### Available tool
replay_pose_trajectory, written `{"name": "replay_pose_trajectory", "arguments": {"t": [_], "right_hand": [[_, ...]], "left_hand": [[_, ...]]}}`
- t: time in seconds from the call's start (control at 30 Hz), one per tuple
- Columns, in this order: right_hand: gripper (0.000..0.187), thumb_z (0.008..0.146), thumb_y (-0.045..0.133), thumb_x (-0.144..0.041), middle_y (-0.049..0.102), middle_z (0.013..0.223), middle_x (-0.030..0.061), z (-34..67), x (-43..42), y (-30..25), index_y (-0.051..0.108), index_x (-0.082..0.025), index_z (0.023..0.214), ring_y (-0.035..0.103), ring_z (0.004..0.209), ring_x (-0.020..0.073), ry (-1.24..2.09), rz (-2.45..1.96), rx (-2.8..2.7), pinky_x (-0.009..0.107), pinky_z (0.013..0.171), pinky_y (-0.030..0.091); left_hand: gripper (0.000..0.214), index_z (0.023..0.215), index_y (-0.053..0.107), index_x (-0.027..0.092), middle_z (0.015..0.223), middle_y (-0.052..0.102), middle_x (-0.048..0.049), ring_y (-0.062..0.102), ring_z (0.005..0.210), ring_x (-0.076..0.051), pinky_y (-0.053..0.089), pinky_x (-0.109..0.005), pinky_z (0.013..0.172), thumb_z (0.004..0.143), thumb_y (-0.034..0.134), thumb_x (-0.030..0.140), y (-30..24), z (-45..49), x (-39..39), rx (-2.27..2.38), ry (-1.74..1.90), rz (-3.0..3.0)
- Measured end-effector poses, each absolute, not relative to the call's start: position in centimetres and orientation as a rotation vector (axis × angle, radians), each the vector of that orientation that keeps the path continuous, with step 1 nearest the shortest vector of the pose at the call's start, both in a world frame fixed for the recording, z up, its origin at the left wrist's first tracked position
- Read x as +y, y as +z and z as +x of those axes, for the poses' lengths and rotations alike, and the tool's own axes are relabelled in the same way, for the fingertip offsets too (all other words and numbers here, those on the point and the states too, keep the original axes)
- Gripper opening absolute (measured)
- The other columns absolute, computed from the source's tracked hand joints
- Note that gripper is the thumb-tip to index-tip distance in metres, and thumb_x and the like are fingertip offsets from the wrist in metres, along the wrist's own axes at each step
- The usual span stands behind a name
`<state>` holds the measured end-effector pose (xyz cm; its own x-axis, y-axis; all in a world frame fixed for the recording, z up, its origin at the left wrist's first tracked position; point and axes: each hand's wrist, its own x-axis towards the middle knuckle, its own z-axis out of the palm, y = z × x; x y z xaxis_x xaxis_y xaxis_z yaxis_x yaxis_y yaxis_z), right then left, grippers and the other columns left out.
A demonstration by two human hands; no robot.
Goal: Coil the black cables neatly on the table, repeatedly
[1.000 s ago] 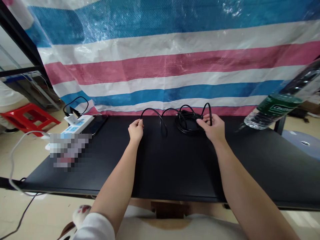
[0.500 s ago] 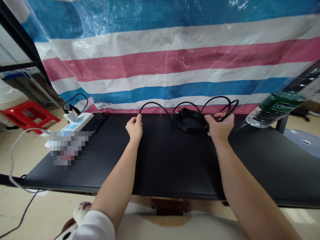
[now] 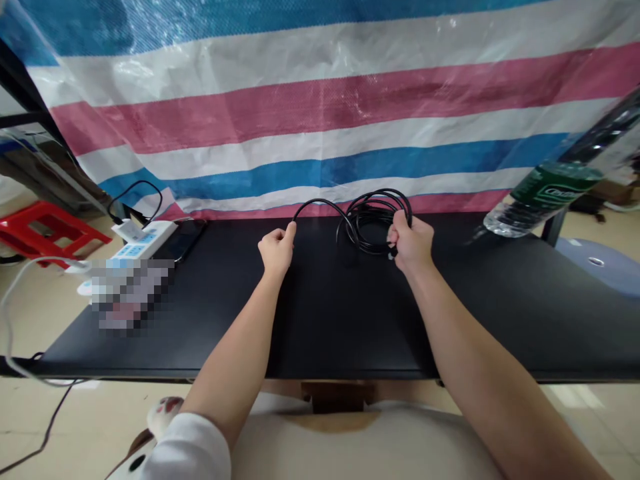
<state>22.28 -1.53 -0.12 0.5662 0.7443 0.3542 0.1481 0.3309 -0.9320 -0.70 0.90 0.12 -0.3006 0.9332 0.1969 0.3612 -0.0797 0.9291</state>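
- The right hand [image 3: 410, 243] is closed around a bundle of loops of the black cable [image 3: 379, 194]. The coil is held up on edge at the far middle of the tabletop [image 3: 350, 320], with its lower part touching or just off the surface (can't be told for sure).
- The left hand [image 3: 275, 250] is pinched narrow on the same cable, thumb against fingers, just to the left of the coil.
- One loose stretch [image 3: 320, 201] is arched up between the two hands.
- Progress, as a guess: most of the cable looks gathered into several rounds already. Only that arch is left outside the coil, plus whatever tail is hidden in the left fist. Nothing is seen tied or fastened around the bundle.
- At the far left, a white power strip [image 3: 137, 243] with a plug in it is laid at the table's corner, and a dark phone [image 3: 185, 241] sits just beside it.
- A pixelated patch is found nearer on the left edge, so what's under it can't be made out.
- At the far right, a clear plastic bottle [image 3: 550, 193] with a green label is seen tilted over the tabletop's edge.
- A striped tarp [image 3: 320, 113] in blue, white and pink is hung behind everything, and a red stool [image 3: 45, 230] is parked on the floor off to the left.
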Motion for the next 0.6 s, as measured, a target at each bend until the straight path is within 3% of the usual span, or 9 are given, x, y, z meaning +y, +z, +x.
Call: {"name": "replay_pose_trajectory", "arguments": {"t": [0.1,0.23,0.33,0.43,0.53,0.6], "right_hand": [[0.048,0.068,0.066,-0.061,0.041,0.046,-0.0062,21.1,-1.8,-0.5,0.038,-0.024,0.055,0.037,0.043,0.0088,0.528,-1.156,-1.045,0.023,0.043,0.031],[0.053,0.043,0.084,-0.042,0.052,0.057,-0.0056,19.4,-2.7,-0.6,0.037,-0.024,0.059,0.044,0.054,0.0099,0.460,-1.141,-1.307,0.025,0.055,0.040],[0.040,0.049,0.076,-0.031,0.054,0.059,-0.0050,18.3,-3.0,-0.5,0.038,-0.024,0.058,0.044,0.055,0.0103,0.409,-1.176,-1.347,0.027,0.057,0.040],[0.026,0.057,0.060,-0.028,0.046,0.051,-0.0060,17.9,-2.8,-0.5,0.035,-0.024,0.054,0.038,0.048,0.0092,0.498,-1.124,-1.188,0.025,0.049,0.036],[0.018,0.056,0.053,-0.027,0.037,0.043,-0.0092,17.8,-2.6,-0.3,0.035,-0.025,0.058,0.032,0.040,0.0083,0.779,-0.965,-0.959,0.022,0.040,0.027],[0.018,0.054,0.052,-0.027,0.032,0.041,-0.0111,17.8,-2.6,-0.1,0.037,-0.026,0.063,0.030,0.037,0.0082,0.964,-0.892,-0.861,0.020,0.037,0.023]], "left_hand": [[0.045,0.043,0.048,0.022,0.042,0.049,0.0007,0.053,0.049,-0.016,0.041,-0.028,0.056,0.079,0.061,0.047,0.2,-0.2,0.7,1.736,1.341,1.459],[0.047,0.042,0.044,0.022,0.043,0.046,0.0002,0.052,0.053,-0.017,0.040,-0.028,0.059,0.080,0.062,0.042,0.3,0.6,0.3,1.831,1.362,1.525],[0.046,0.044,0.042,0.022,0.045,0.047,0.0005,0.051,0.053,-0.016,0.040,-0.027,0.058,0.082,0.059,0.042,0.3,1.0,0.2,1.846,1.405,1.464],[0.039,0.053,0.047,0.022,0.044,0.045,0.0028,0.051,0.049,-0.015,0.040,-0.026,0.052,0.081,0.058,0.045,0.2,1.2,0.3,1.675,1.427,1.354],[0.026,0.075,0.059,0.021,0.039,0.041,0.0076,0.048,0.039,-0.013,0.040,-0.025,0.045,0.078,0.060,0.046,0.2,1.7,0.2,1.401,1.290,1.256],[0.030,0.089,0.062,0.019,0.039,0.041,0.0091,0.045,0.034,-0.012,0.039,-0.025,0.043,0.075,0.066,0.046,0.2,2.2,-0.1,1.274,1.170,1.217]]}}
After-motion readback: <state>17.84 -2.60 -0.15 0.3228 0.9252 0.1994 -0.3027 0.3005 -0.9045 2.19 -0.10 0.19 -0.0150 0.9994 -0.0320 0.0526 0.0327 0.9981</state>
